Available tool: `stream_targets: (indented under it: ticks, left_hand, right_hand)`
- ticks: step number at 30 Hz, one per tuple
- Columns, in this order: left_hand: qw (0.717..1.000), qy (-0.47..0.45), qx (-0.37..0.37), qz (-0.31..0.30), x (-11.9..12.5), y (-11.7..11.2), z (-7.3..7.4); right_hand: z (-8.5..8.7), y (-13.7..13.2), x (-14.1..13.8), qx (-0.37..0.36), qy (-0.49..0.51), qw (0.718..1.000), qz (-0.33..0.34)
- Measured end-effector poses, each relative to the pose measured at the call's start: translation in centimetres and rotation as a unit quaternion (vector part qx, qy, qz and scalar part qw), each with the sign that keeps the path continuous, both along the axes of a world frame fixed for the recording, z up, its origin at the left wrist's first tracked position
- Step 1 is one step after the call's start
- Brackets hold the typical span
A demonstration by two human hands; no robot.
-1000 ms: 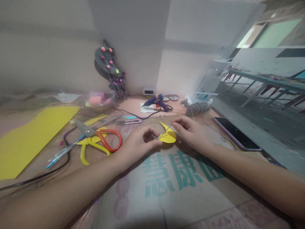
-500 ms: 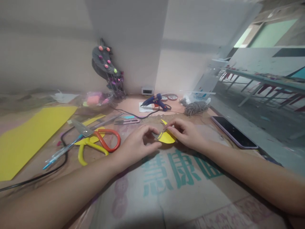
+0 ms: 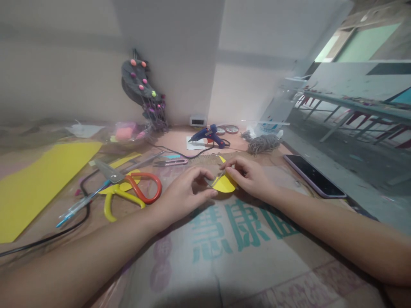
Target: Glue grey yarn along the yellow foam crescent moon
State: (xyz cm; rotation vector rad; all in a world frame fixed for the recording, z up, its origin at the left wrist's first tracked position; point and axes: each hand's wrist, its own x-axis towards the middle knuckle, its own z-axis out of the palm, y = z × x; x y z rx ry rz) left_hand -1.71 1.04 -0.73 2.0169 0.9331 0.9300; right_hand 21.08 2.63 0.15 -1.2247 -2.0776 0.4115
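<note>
A small yellow paper cutout [image 3: 224,185] with a narrow pointed end lies on the printed cardboard between my hands. A thin grey yarn strand [image 3: 219,176] runs across it. My left hand [image 3: 189,192] is at the cutout's left side, its curled fingers holding the strand's left part. From the right, my right hand [image 3: 247,176] pinches the strand with thumb and forefinger over the paper, covering part of the cutout. Left of my left hand lie scissors [image 3: 150,188] with red and yellow handles, on top of yellow paper scraps.
A blue glue gun [image 3: 205,134] rests at the back, its cord trailing left. Grey yarn [image 3: 263,144] and a phone [image 3: 314,176] lie on the right. Thread snips [image 3: 171,162], a pen [image 3: 81,207] and a yellow sheet [image 3: 45,184] are leftward. A decorated grey crescent [image 3: 135,83] leans on the wall.
The strand between my hands now looks straighter, and the cutout's pointed end has shifted slightly right. Both hands keep nearly the same place; the view has moved a little.
</note>
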Motion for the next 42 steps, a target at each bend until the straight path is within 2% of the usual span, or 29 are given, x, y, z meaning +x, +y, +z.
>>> stream_targets:
  ticks: [6,18,23,28,34,42]
  left_hand:
    - [1.000,0.014,0.018,0.011,0.0,0.0,0.0]
    - [1.000,-0.010,0.007,0.007,-0.2,-0.3,0.2]
    - [0.999,-0.004,-0.009,0.039,-0.2,0.0,0.3]
    - [0.998,-0.019,0.005,0.059,-0.3,0.2,-0.1]
    - [0.998,-0.033,0.009,0.055,-0.2,0.2,-0.3]
    - [0.999,-0.033,0.005,0.039,-0.2,0.2,-0.1]
  right_hand:
    - [-0.1,0.4,0.1,0.059,0.007,0.998,0.012]
    - [-0.1,0.0,0.1,0.043,-0.050,0.996,0.053]
    - [-0.2,-0.1,0.1,0.044,-0.052,0.996,0.059]
    - [-0.1,0.1,0.2,0.096,-0.042,0.990,0.091]
    - [-0.2,0.7,0.3,0.149,-0.035,0.986,0.061]
    - [-0.1,1.8,0.9,0.105,0.050,0.993,-0.009]
